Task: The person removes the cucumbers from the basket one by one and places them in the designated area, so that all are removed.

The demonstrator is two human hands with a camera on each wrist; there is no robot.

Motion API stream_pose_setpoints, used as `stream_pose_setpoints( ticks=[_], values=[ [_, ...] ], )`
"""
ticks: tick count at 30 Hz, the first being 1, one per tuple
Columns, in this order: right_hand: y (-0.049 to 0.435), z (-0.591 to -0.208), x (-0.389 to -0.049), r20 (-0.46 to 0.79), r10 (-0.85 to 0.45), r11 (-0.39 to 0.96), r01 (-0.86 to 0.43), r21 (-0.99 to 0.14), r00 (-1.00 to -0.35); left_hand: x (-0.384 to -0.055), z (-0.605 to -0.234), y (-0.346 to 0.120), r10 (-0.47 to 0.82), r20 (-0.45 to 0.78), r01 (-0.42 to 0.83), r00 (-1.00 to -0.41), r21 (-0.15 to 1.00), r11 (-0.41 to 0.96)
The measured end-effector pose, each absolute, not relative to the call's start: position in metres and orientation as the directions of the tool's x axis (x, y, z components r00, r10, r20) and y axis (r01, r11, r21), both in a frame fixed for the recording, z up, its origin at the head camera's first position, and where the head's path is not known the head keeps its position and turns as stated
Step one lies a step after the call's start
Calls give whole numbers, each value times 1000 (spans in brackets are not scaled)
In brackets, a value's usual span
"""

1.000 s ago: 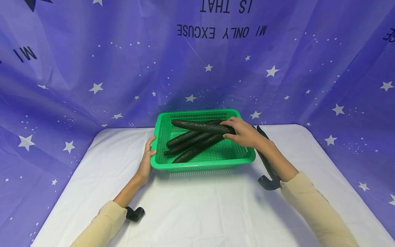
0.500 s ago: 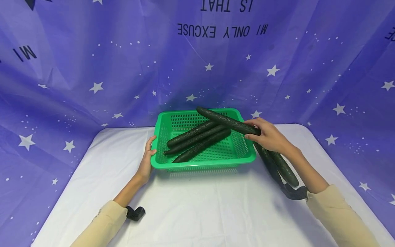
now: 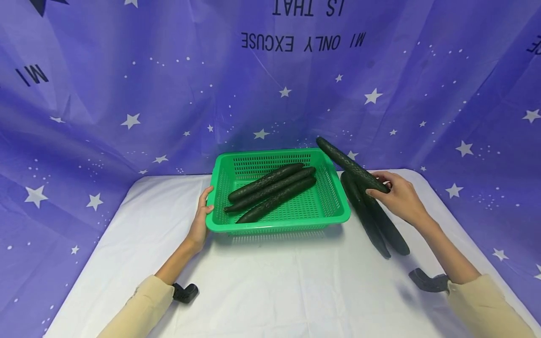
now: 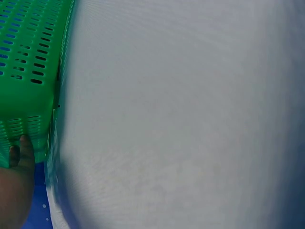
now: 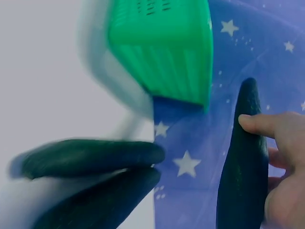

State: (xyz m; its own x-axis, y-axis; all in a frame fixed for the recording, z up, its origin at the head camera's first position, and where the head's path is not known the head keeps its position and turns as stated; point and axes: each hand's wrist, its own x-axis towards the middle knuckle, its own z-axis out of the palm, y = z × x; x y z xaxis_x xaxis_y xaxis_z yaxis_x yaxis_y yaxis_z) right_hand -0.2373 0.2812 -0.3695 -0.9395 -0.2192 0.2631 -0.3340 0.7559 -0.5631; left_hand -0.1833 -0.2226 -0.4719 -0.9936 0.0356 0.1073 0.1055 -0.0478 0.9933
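My right hand (image 3: 399, 197) grips a dark green cucumber (image 3: 348, 161) near one end, thumb on one side and fingers on the other. The cucumber slants up and left over two others (image 3: 376, 218) lying on the table to the right of the green plastic basket (image 3: 279, 225). In the right wrist view, the held cucumber (image 5: 243, 176) stands apart from that pair. At the basket's left end my left hand (image 3: 200, 223) holds the rim. The left wrist view shows its fingers (image 4: 26, 150) against the slotted wall. Three cucumbers (image 3: 270, 188) lie side by side inside the basket.
A white cloth (image 3: 270, 286) covers the table. Behind it hangs a purple curtain (image 3: 236, 103) with stars and lettering, close to the basket's far rim. Dark wrist mounts (image 3: 428, 281) stick out from the sleeves.
My right hand has lifted the cucumber out of the basket and carried it right, over the two on the table. My left hand and the basket have stayed put.
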Motion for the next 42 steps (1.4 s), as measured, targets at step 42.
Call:
stream_pose_setpoints(
  ticks=[42],
  values=[
    [349, -459, -227, -96, 14, 763, 72, -642, -995, -184, -472, -222, 25, 105, 104, -994, 993, -47]
  ],
)
